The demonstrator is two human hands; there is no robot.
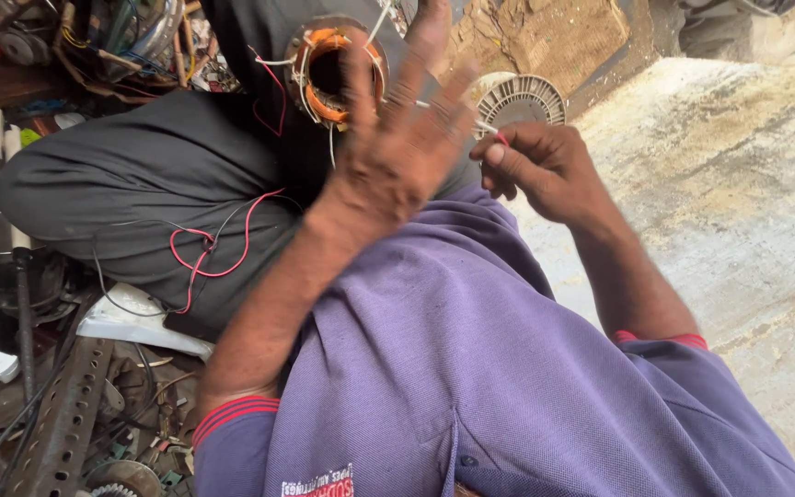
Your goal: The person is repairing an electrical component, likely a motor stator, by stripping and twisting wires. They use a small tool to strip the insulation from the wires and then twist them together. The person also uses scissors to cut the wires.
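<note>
Pinching a thin white lead [457,114] from the motor stator [335,75] on the lap, right hand [540,166] clamps shut; left hand [397,147] splays open, empty. Overpulling could likely snap the lead.

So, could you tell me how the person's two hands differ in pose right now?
The left hand is open with fingers spread, holding nothing, while the right hand is closed, pinching a thin red wire. The left hand is raised in front of the copper-wound stator; the right hand sits lower, near the round white slotted part. Both are bare.
</note>
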